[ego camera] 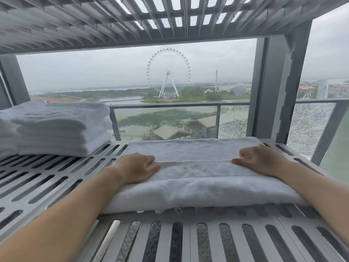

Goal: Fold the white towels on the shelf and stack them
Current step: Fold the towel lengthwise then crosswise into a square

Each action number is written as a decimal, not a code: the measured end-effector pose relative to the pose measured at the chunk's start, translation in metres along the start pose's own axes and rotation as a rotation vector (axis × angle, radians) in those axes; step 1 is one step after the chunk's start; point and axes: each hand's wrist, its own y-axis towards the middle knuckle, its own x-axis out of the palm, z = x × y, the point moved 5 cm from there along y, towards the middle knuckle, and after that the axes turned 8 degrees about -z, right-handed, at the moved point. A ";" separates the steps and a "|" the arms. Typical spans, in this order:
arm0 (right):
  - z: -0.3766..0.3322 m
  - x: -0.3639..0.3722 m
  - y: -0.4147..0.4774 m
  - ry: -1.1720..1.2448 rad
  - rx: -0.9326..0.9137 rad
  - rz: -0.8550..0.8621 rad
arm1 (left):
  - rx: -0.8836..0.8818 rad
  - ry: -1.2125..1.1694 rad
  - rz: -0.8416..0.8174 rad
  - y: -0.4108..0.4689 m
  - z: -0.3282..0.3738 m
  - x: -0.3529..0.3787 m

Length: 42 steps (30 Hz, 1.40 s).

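Note:
A white towel [198,178] lies folded into a long band across the middle of the slotted grey shelf [56,178]. My left hand [137,167] grips its left end, thumb on top along the hem of the upper layer. My right hand [262,159] has curled fingers and pinches the same hem at the towel's right end. Both forearms reach in from the bottom corners. At the far left of the shelf stands a stack of folded white towels [62,127], apart from both hands.
Another slotted shelf [132,21] hangs close overhead. A grey upright post [272,87] stands at the back right. Behind the shelf are a glass railing [166,120] and a window with a far Ferris wheel. Bare shelf surface lies in front of the towel.

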 end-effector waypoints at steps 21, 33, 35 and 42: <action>-0.122 -0.022 -0.077 0.137 -0.401 -0.125 | 0.431 -0.099 0.197 -0.071 0.128 -0.013; -0.115 -0.001 -0.099 -0.027 -0.309 -0.142 | 0.416 0.068 0.189 -0.069 0.122 0.002; -0.114 -0.002 -0.100 -0.021 -0.279 -0.140 | 0.403 0.045 0.190 -0.071 0.120 -0.001; -0.076 -0.020 -0.125 -0.004 -0.183 -0.126 | 0.310 -0.069 0.127 -0.079 0.131 0.000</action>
